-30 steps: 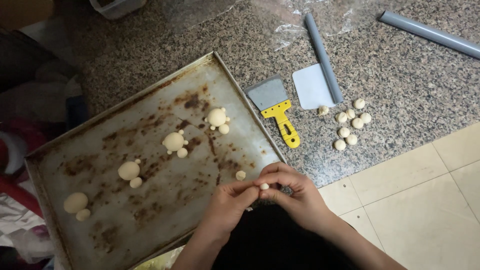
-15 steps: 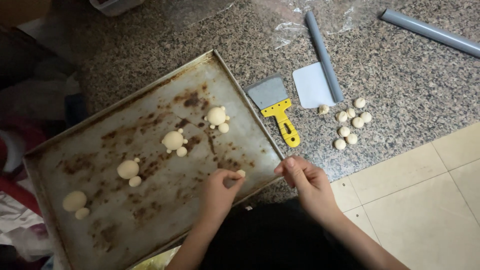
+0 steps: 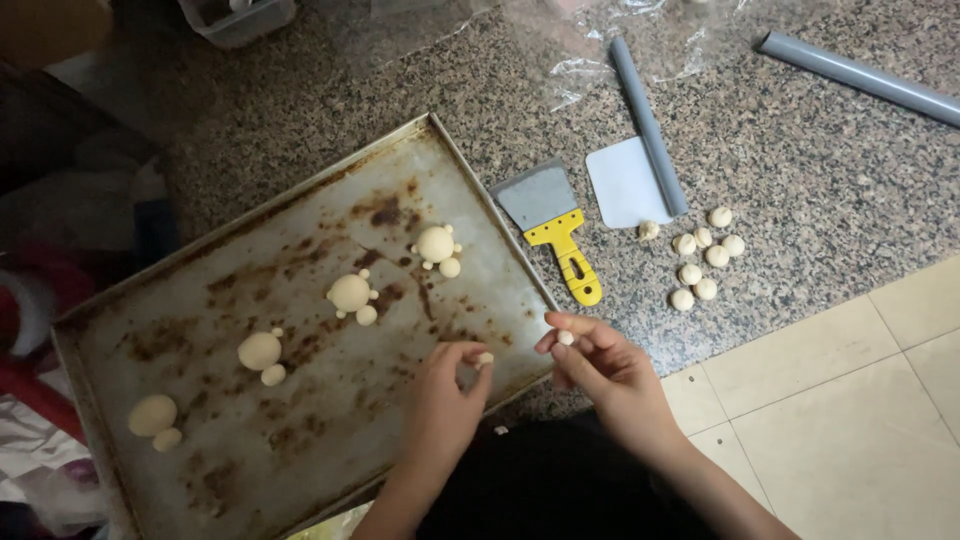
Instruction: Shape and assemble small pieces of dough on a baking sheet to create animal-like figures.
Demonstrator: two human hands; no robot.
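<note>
Over the near edge of the baking tray (image 3: 300, 440), your left hand (image 3: 445, 405) pinches a small dough ball (image 3: 485, 358) in its fingertips. Your right hand (image 3: 600, 370), just beside it past the tray's corner, grips what looks like another dough bit (image 3: 566, 338). Four dough figures (image 3: 350, 293) sit on the tray. Farther out on the tabletop (image 3: 800, 150) lie a yellow-handled scraper (image 3: 552, 225) and loose dough balls (image 3: 702, 255).

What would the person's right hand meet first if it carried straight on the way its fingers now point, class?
The right hand points up and left, holding a small dough bit. Going straight on, it would probably first cross the baking tray's rim, then reach the dough figure; height above the tray is unclear.
</note>
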